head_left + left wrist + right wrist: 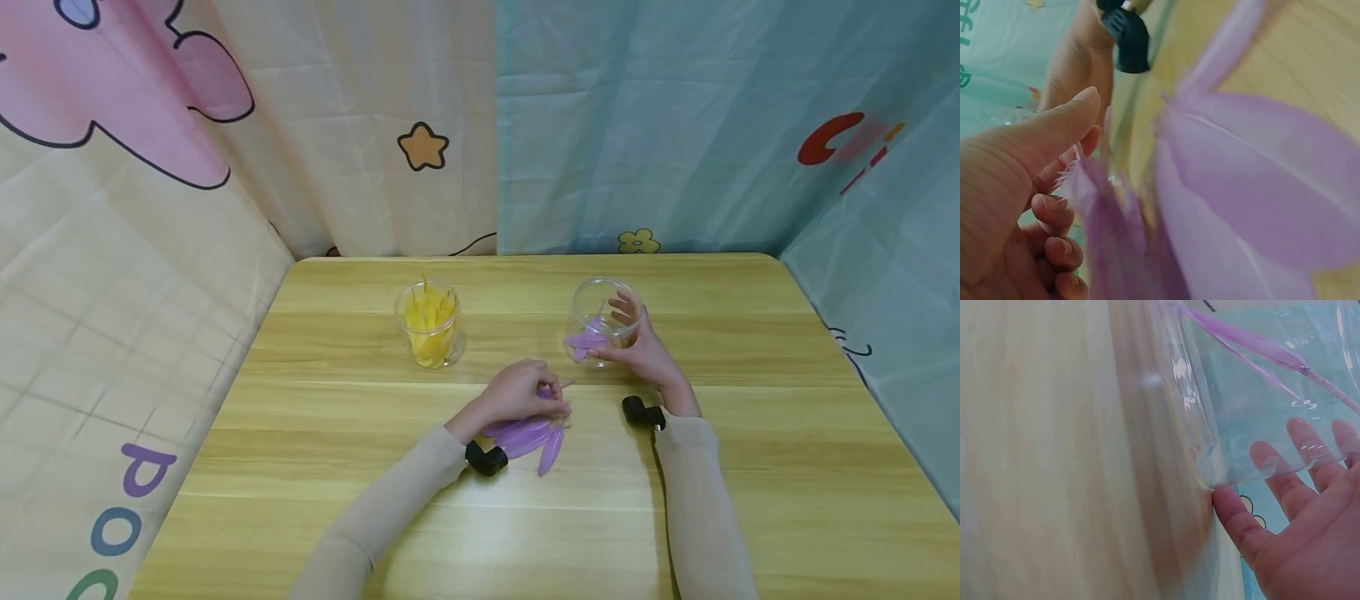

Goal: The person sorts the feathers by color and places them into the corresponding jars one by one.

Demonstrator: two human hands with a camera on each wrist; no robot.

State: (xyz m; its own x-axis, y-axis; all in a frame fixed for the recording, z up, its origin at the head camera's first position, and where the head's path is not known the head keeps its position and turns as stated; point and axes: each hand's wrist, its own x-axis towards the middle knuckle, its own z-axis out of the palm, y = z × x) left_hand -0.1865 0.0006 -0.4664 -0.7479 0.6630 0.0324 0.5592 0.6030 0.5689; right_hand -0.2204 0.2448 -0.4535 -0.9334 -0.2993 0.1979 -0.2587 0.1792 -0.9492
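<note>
Yellow feathers in a clear jar on a wooden tabletop

The jar of yellow feathers [430, 326] stands upright on the tabletop [750, 467] — behind it hang a cream cartoon-print curtain [337, 125] and a teal curtain [675, 117].

Purple feathers [528, 435] lie bunched flat on the table; a clear jar [602, 321] stands upright, holding perhaps two more.
</note>
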